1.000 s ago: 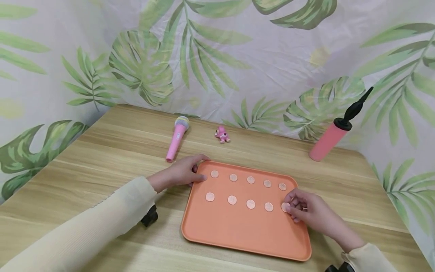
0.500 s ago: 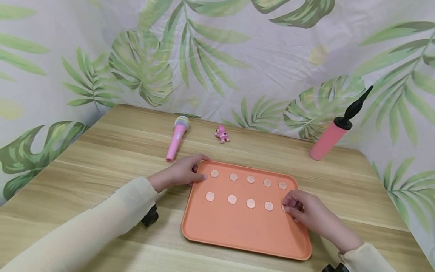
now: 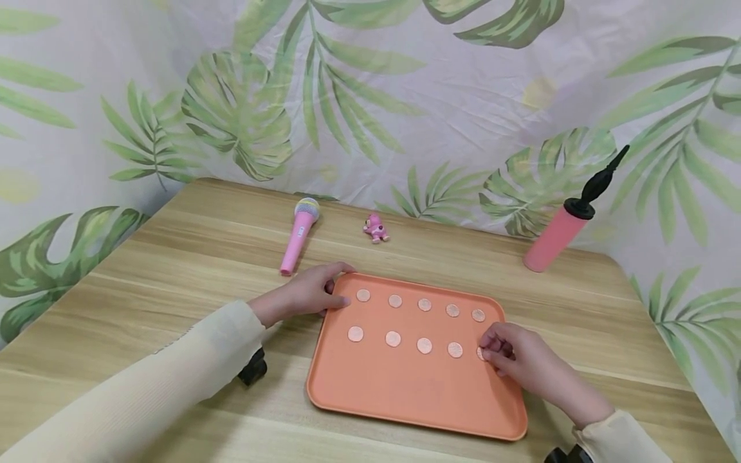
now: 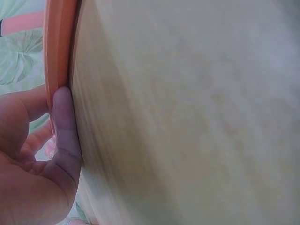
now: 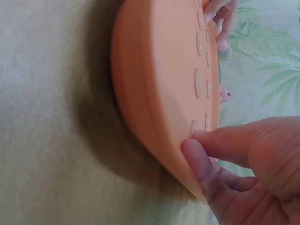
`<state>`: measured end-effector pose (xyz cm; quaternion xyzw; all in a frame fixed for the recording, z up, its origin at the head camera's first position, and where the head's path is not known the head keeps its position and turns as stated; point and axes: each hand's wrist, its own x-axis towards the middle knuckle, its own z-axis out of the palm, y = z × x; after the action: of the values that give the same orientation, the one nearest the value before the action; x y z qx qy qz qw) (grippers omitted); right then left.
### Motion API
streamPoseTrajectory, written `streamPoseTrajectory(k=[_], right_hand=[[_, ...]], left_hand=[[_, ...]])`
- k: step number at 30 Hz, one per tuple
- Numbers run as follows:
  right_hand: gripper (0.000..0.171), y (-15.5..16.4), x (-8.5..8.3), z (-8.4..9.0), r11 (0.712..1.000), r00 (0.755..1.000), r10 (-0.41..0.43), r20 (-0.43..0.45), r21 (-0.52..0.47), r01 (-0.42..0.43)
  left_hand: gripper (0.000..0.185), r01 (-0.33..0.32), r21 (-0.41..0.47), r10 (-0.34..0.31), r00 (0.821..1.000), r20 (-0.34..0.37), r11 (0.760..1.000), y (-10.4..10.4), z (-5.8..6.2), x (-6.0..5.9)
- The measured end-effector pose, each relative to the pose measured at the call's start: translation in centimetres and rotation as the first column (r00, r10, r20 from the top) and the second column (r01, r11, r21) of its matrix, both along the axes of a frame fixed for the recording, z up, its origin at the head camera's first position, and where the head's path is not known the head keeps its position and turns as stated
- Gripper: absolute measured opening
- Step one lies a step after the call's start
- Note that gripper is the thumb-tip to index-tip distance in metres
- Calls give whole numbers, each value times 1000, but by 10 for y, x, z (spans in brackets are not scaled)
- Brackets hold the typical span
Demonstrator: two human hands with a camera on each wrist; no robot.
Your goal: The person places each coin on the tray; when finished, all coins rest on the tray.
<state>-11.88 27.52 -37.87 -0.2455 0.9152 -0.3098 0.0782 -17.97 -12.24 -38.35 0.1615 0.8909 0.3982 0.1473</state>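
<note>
Leaf-print cloth behind and on both sides, pale wood table (image 3: pixel 173 257) underneath. Orange tray (image 3: pixel 405 392) flat on the table between the two hands. Left hand (image 3: pixel 307 292) at the tray's far left corner, thumb along the rim, fingers curled against the edge; in the left wrist view a finger (image 4: pixel 63 126) pressed to the rim. Right hand (image 3: pixel 515 357) at the tray's right edge, fingertips bent down onto the last coin (image 3: pixel 480 352) of the near row, thumb at the rim; whether pinched or only pressed, cannot tell, coin mostly hidden. Nine other coins (image 3: pixel 424 345) in two neat rows across the tray, running away from the right hand toward the left. Beyond the left hand: pink toy microphone (image 3: pixel 298 235) and small pink figure (image 3: pixel 376 228). Beyond the right hand, well apart: pink hand pump (image 3: pixel 558 235) with black nozzle, leaning on the cloth. Risks, as judgement: flat coin on a smooth tray hard to lift, likely to slip from the fingertips and slide into its neighbour just beside, spoiling the row; push from either hand on the rim likely to shift the tray and scatter both rows; coin near the rim could skip over onto the table. Writing: small pale label on the microphone handle, too small to read; coin faces not legible; no brands seen elsewhere.
</note>
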Motion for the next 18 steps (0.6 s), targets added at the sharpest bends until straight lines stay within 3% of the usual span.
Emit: streamPoseTrajectory(k=[18], right_hand=[[6,-2,1,-3,999,999,-40,-15,-29,39]], left_hand=[[56,-3,-6,3,1000,12,1000,-4,-4,-4]])
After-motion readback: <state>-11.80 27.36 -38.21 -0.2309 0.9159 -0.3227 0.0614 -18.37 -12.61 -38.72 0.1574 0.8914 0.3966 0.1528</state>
